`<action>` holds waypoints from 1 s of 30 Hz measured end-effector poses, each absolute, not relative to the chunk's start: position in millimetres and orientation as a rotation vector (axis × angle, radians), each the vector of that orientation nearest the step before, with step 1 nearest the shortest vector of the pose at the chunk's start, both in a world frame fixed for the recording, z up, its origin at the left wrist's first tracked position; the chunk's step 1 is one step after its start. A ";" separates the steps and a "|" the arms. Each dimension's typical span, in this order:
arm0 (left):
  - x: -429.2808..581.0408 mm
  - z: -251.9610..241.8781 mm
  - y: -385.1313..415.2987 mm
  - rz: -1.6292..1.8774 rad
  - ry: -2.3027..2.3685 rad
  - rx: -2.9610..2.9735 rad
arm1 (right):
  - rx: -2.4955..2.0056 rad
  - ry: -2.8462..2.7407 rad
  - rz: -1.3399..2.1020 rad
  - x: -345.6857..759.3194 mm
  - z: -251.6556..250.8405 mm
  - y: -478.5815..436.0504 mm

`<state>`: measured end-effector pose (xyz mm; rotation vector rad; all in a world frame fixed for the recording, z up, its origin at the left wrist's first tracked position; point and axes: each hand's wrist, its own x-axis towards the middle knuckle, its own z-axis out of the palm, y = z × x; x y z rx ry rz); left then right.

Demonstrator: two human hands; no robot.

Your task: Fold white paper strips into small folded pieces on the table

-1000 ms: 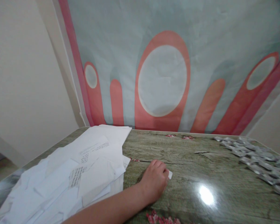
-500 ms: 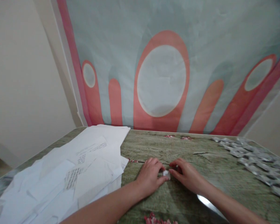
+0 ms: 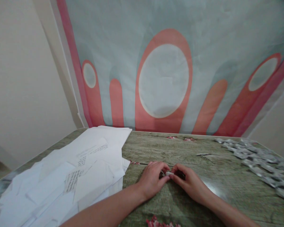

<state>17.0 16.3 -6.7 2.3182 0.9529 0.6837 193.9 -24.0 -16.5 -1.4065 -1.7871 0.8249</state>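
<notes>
A small white folded piece of paper [image 3: 169,173] is pinched between my two hands, just above the wood-patterned table top [image 3: 156,148]. My left hand [image 3: 153,176] comes from the left, its thumb and fingers closed on one end of the paper. From the other side, my right hand [image 3: 188,180] grips the other end between thumb and fingertips. The fingertips of both hands nearly meet and cover part of the paper, so its exact shape is hard to make out.
Loose white paper sheets [image 3: 59,176], some with printed lines, lie piled on the left of the table. Rows of small greyish-white folded pieces [image 3: 257,162] lie along the right side. Behind the table hangs a grey-green backdrop [image 3: 123,37] with red shapes.
The paper piece has gone from a flat-looking white square to a narrower, edge-on strip. My right fingers have moved left and closed on it, beside my left fingertips.
</notes>
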 end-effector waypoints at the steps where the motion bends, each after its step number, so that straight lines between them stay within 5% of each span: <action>1: 17.0 -5.7 16.2 0.683 0.947 2.304 | -1.402 -1.786 0.822 194.4 -16.9 -24.3; 30: 22.0 -2.9 22.2 0.860 0.858 1.820 | -1.299 -1.693 0.823 189.4 -19.5 -29.6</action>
